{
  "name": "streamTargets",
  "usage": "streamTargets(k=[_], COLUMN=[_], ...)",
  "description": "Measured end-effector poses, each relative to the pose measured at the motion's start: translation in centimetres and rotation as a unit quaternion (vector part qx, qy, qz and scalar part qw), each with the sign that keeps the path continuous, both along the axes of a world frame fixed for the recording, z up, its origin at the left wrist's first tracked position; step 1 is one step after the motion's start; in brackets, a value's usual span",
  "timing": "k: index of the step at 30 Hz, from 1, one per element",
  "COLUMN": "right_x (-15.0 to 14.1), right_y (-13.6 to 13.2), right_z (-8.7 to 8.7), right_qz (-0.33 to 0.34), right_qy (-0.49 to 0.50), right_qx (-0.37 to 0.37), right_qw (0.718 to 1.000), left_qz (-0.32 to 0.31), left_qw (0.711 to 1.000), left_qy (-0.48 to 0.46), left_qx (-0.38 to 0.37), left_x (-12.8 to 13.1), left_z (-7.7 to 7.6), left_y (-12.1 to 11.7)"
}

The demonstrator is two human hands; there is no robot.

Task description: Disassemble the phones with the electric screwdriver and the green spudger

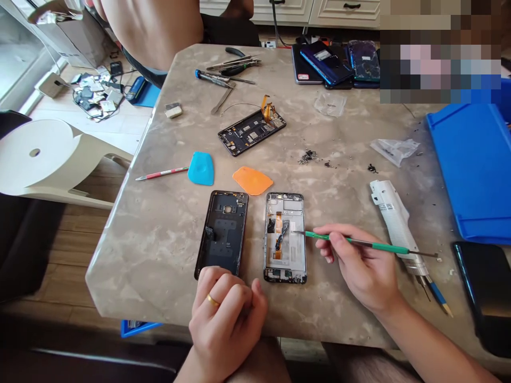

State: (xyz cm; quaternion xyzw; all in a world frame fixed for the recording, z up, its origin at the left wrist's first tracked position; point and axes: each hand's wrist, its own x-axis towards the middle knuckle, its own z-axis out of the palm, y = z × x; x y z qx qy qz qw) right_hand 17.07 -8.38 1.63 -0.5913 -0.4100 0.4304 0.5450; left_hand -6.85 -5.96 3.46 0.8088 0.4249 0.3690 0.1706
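Observation:
My right hand (361, 260) pinches a green-handled metal pry tool (383, 246). Its left tip is over the right side of an opened phone frame (295, 255), whose grey inside shows an orange flex cable (278, 254) and black strips of tape or film. To the left lies a dark phone back cover (224, 223), inner side up. Just at the cover's lower edge my left hand (227, 308), a gold ring on one finger, is curled into a loose fist; nothing shows in it. Above the phone parts are a blue plastic pick (200, 168) and an orange one (253, 180).
Another opened phone (251, 130) lies farther back, near tweezers, pliers and screwdrivers (213, 78). Small screws (308, 156) are scattered mid-table. Right are a white tool holder (393, 218), a blue tray (471, 170) and a black phone (485, 298). Another person's bare back (151, 32) is beyond.

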Motion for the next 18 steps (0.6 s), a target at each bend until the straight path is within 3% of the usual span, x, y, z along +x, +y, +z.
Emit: streamTargets(k=[4,10,14,18], right_x=[-0.1,-0.4,-1.0,-1.7], right_y=[0.0,0.4,0.7,0.8], right_z=[-0.2,-0.3,-0.2,0.1], right_qz=[-0.009,-0.027,-0.048,-0.047], right_qy=[0.038,-0.011,-0.129,-0.331], right_qx=[-0.003,0.011,0.030,0.092], right_qw=[0.999,1.000,0.990,0.938], left_qz=[0.049,0.092,0.062,0.051], left_qw=[0.997,0.979,0.952,0.944], left_qy=[0.053,0.175,0.299,0.326], left_qx=[0.020,0.048,0.022,-0.014], left_x=[0.5,1.5,3.4,5.2], left_z=[0.1,0.8,1.5,1.8], left_y=[0.2,1.1,2.2,3.1])
